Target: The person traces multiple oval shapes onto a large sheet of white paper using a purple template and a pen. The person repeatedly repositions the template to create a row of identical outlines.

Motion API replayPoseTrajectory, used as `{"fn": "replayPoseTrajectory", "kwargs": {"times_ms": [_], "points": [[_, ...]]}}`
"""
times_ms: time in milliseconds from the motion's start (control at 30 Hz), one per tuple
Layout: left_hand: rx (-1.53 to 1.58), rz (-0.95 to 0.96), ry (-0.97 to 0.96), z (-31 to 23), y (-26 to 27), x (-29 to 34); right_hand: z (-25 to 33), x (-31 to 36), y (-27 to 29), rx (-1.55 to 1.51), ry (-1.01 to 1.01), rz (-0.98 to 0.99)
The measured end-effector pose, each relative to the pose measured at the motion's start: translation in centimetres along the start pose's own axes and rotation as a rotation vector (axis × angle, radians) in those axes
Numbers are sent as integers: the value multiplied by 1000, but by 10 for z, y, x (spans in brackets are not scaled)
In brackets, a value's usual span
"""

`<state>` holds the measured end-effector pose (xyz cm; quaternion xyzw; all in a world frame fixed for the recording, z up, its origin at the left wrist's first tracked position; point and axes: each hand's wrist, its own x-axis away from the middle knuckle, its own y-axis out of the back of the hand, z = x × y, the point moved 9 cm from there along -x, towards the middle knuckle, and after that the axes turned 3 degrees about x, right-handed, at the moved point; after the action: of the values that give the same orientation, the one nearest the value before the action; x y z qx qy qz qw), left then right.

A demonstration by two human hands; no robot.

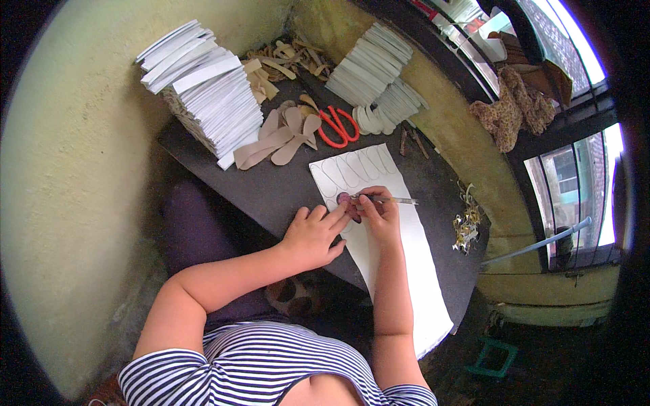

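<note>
My right hand (380,220) pinches a slim pen (401,200) above a long white sheet (413,271). Several long, rounded shapes are drawn in outline across the sheet's far end. Under my fingertips lies a small purple-brown rounded piece (343,197), mostly covered, which looks like a flat template. My left hand (315,237) is spread out, its forefinger pressing that piece onto the sheet and its thumb near the sheet's left edge. The pen's writing tip is hidden close to the piece, between my two hands.
Red-handled scissors (338,128) lie beyond the sheet, beside beige cut-out pieces (281,135). Tall stacks of white strips (217,95) stand far left, with further white stacks (372,64) against the wall. Gold-coloured scraps (467,220) lie at the dark table's (443,196) right edge.
</note>
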<state>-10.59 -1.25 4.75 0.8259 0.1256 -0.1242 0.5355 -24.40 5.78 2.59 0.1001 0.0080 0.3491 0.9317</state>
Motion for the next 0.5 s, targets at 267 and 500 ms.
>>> {"fn": "replayPoseTrajectory", "kwargs": {"times_ms": [267,500], "points": [[-30,7,-9,-1,3,1,-3,-1,2,-36,-82,3],[-46,4,-13,-2,2,-1,-7,-4,2,-20,-77,26]]}}
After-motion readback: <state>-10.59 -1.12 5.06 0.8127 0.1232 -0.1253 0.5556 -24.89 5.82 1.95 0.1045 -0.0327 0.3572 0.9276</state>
